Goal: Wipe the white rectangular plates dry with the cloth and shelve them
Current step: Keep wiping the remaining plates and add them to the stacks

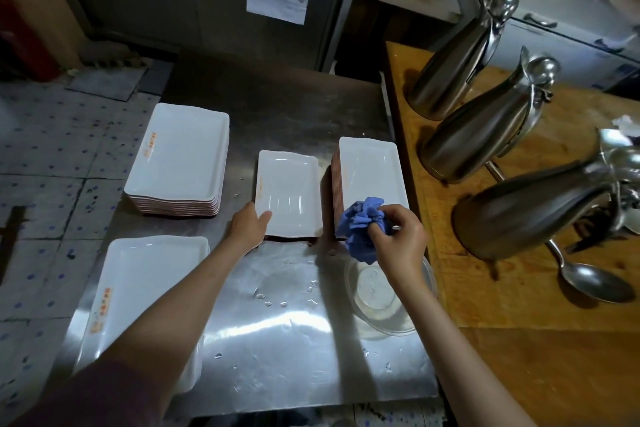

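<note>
**Q:** what've your hands got right now, and where are the plates?

**A:** So from the head cam I'm looking down at the steel table [277,340], which has water drops all over it. My right hand [398,239] is clenched around the blue cloth [363,225], all scrunched up, and it's hovering over the near end of the tall stack of white plates [372,172] on the right side of the table, just beside the wooden counter [519,340]. My left hand [247,227] is on the near left corner of the middle plate [287,192], thumb lying on top of the rim. The fingers go under or behind the edge, so I can't really tell how tight that grip is, but it does look like it's holding the plate. That plate sits on a low stack, close to the tall one but with a gap between them.

**Q:** any other plates?

**A:** Yeah, two more lots of bigger ones with orange print on the rim. One stack [180,159] is at the far left of the table, and another big plate [145,291] is near left, partly under my forearm. No idea how many are under that near one.

**Q:** what else is around?

**A:** A clear bowl [381,302] sits right under my right wrist. On the wooden counter there are three steel jugs [464,135] in a row, plus a big ladle [588,279] lying near the closest jug
</note>
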